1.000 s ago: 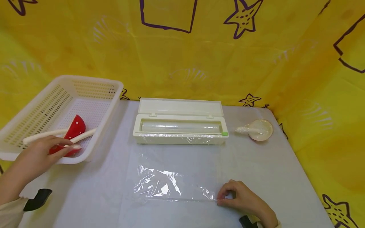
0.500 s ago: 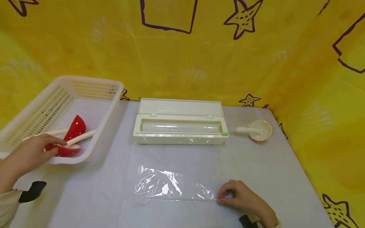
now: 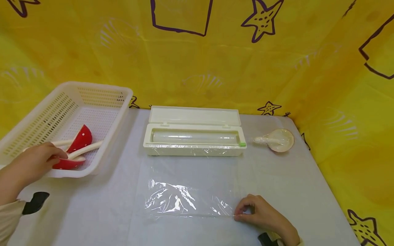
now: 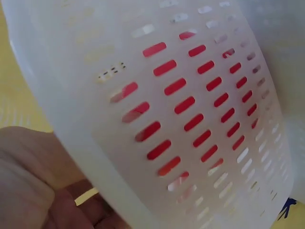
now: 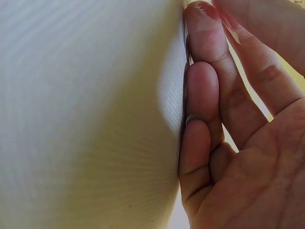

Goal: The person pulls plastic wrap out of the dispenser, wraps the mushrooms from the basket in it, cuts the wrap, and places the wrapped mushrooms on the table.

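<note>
My left hand reaches over the near rim of a white plastic basket. Its curled fingers grip a red ladle with white dots; the exact hold is hidden behind the hand. Another red ladle with a pale handle lies beside it. From the left wrist view, red shows through the slots of the basket wall. Low on the right, my right hand pinches the near right corner of a clear sheet of plastic wrap, spread toward the dispenser. In the right wrist view its fingers lie against the tabletop.
The cream plastic wrap dispenser stands mid-table with its lid raised and a roll inside. To its right lies a ladle wrapped in film. A yellow patterned cloth hangs behind the white-covered table.
My left hand has shifted slightly left and its fingers have curled more, and the near red ladle has slid left with it. The right hand and plastic wrap have stayed in place.
</note>
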Tool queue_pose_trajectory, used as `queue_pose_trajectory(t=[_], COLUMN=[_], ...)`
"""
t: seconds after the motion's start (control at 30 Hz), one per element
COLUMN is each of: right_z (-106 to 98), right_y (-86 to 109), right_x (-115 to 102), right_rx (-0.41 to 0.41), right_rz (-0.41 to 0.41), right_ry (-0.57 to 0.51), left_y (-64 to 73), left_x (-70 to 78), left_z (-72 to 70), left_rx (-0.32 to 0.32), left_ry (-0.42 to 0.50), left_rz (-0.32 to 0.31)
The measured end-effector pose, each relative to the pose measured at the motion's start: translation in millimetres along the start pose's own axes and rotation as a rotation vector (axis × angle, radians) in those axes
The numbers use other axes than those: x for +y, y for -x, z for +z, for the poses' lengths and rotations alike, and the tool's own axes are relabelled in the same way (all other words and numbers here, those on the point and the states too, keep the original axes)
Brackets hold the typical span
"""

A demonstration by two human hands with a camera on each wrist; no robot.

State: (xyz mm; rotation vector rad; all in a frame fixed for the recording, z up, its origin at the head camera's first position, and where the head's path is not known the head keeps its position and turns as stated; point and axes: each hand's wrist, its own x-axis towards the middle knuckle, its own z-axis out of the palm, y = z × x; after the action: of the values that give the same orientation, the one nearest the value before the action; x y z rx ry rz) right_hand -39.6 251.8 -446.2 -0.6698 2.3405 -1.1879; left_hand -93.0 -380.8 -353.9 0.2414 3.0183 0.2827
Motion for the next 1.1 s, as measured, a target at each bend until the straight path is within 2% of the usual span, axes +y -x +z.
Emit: queue_pose_trajectory(t=[0.1, 0.2, 0.5, 0.73, 0.83, 1.0, 1.1], right_z=[0, 1, 1, 2, 2, 2, 2], right_y=[0.0, 0.1, 0.1, 0.5, 0.7, 0.1, -0.6], right_x=[0, 1, 3, 4, 4, 4, 2], right_rx=[0.013, 0.023, 0.026, 0.018, 0.019, 0.022, 0.017], right_rz=[-0.026, -0.046, -0.052, -0.028, -0.033, -0.046, -0.039], right_ry=[0.001, 0.000, -0.004, -0.011, -0.013, -0.008, -0.014], left_y=[1.3, 2.1, 3.6, 5.6, 7.9, 13.1, 15.8], left_x=[2.0, 4.2, 11.8, 18.9, 20.7, 24.2, 28.8], left_z=[-1.2, -1.5, -5.9, -11.9, -14.1, -19.2, -22.4], left_rx=[0.058, 0.093, 0.196, 0.232, 0.292, 0.454, 0.488], left_ry=[-0.028, -0.004, 0.062, 0.187, 0.201, 0.208, 0.224], left_rz=[0.052, 0.058, 0.047, -0.015, -0.001, 0.062, 0.068])
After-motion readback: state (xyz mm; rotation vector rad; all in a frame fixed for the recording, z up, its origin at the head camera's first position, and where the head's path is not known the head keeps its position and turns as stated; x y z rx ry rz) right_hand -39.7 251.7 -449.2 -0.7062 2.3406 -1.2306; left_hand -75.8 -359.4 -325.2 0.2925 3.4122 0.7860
